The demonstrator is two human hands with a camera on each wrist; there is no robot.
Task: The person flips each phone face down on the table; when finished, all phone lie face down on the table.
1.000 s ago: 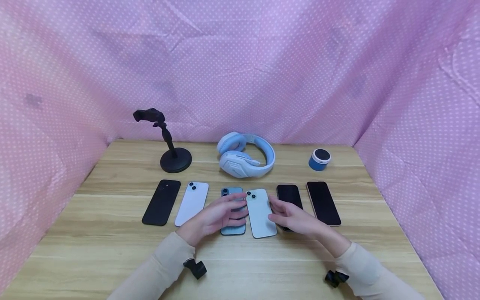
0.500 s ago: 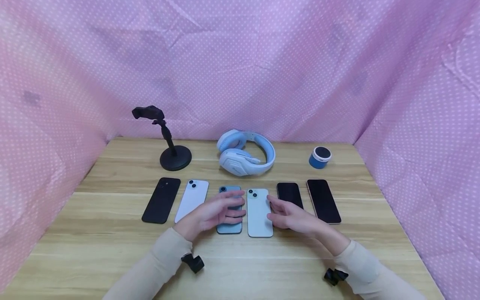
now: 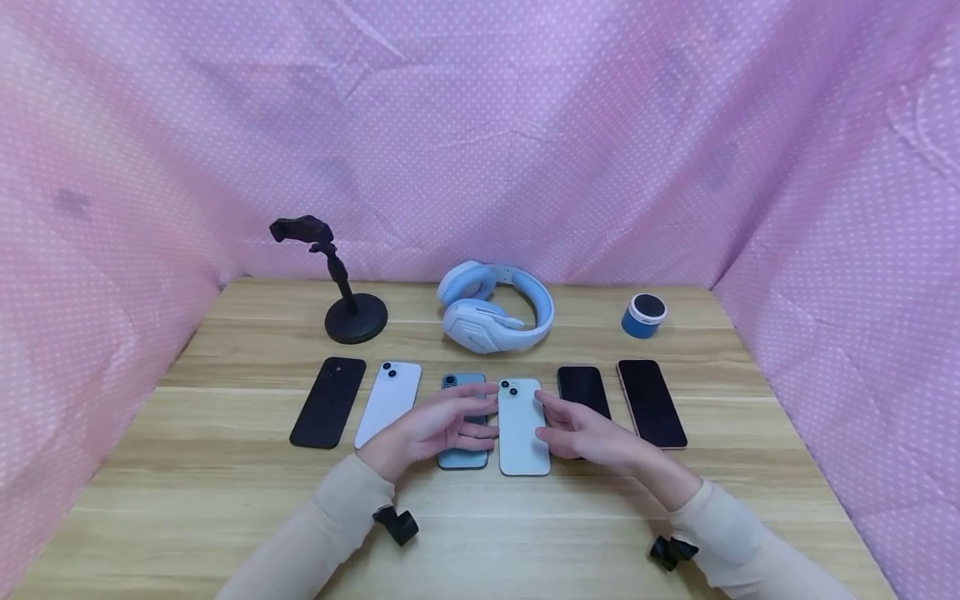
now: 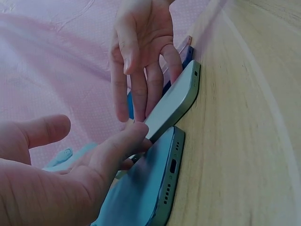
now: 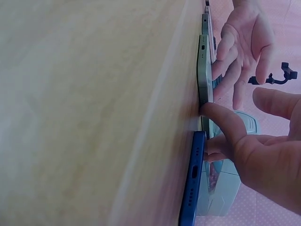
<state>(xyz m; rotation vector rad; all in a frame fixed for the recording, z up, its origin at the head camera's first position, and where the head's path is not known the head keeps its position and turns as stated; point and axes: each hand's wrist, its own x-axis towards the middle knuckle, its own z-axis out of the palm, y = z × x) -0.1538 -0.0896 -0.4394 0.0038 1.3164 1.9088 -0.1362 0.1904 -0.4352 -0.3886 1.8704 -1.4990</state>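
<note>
A pale green phone (image 3: 523, 446) lies back up on the table, its two-lens camera at the far end. My left hand (image 3: 442, 423) is over the teal phone (image 3: 463, 460) to its left, partly covering it, fingers extended toward the pale phone's left edge. On the other side, my right hand (image 3: 588, 432) has its fingers straight or loosely bent at the pale phone's right edge, partly hiding a dark phone (image 3: 583, 387). In the right wrist view a right fingertip meets or nearly meets the pale phone (image 5: 205, 75). Neither hand grips anything.
A black phone (image 3: 327, 404) and a lavender-white phone (image 3: 390, 398) lie to the left. Another dark phone (image 3: 651, 404) is at the right of the row. Behind stand a black phone stand (image 3: 356, 319), white-blue headphones (image 3: 483, 327) and a small blue speaker (image 3: 642, 321).
The pale green phone was slanted a second ago and now lies straight. The teal phone has shifted slightly left, away from it. Both hands stay nearly in place.
</note>
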